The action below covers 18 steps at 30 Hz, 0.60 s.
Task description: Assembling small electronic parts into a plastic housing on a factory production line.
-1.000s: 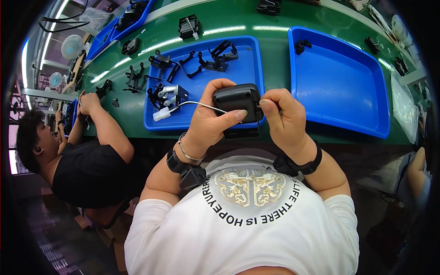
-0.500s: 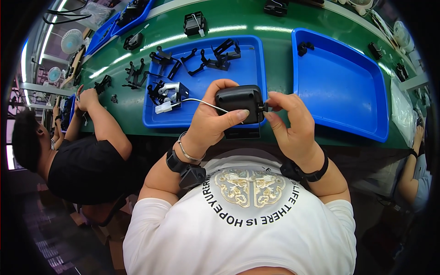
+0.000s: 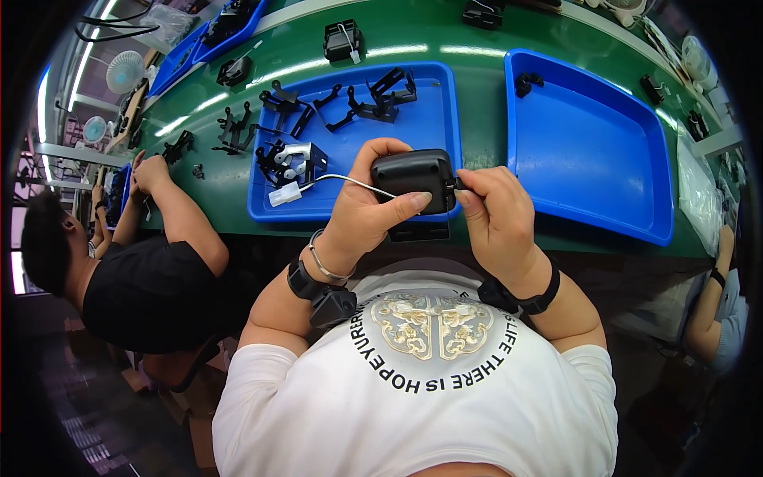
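Note:
My left hand (image 3: pixel 362 203) grips a black rounded plastic housing (image 3: pixel 409 175), thumb across its near edge and fingers behind it. A pale cable with a white connector plug (image 3: pixel 284 194) runs leftward from the housing over the near tray. At the housing's right side, my right hand (image 3: pixel 501 211) pinches a small black part (image 3: pixel 455 184) between thumb and fingertips; its exact kind is hidden by the fingers. Just below the housing a dark flat bracket piece (image 3: pixel 421 231) shows, and whether it is joined to the housing I cannot tell.
Black metal brackets (image 3: pixel 373 103) and one silvery bracket (image 3: pixel 300 155) lie in the blue tray (image 3: pixel 437 75) ahead. A second blue tray (image 3: pixel 588 167) at right holds a few small black pieces (image 3: pixel 528 82). More black housings (image 3: pixel 342 41) stand farther back. A co-worker (image 3: pixel 151 270) sits at left.
My right hand has shifted slightly left and its fingers have closed onto the small part at the housing's side. The left hand and housing have barely moved.

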Each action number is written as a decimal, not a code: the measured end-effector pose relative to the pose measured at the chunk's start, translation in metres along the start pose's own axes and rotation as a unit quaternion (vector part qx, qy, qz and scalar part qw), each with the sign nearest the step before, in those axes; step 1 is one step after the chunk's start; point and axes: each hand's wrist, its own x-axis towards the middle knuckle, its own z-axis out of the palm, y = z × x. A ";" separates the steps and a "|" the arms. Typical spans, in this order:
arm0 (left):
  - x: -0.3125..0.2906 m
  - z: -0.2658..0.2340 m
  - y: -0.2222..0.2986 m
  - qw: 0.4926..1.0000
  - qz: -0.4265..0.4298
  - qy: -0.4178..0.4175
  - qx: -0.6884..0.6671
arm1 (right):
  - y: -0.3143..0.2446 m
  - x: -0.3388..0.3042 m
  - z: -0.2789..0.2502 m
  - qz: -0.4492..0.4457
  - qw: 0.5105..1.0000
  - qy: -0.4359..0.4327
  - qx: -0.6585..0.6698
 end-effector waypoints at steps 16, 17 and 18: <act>-0.001 -0.001 -0.007 0.994 0.059 0.000 0.088 | 0.000 0.004 0.001 0.066 0.994 -0.049 -0.077; -0.001 -0.001 -0.007 0.993 0.069 -0.001 0.098 | 0.001 0.004 0.001 0.087 0.992 -0.064 -0.064; -0.001 -0.002 -0.007 0.993 0.069 -0.002 0.099 | 0.002 0.004 0.001 0.107 0.990 -0.079 -0.050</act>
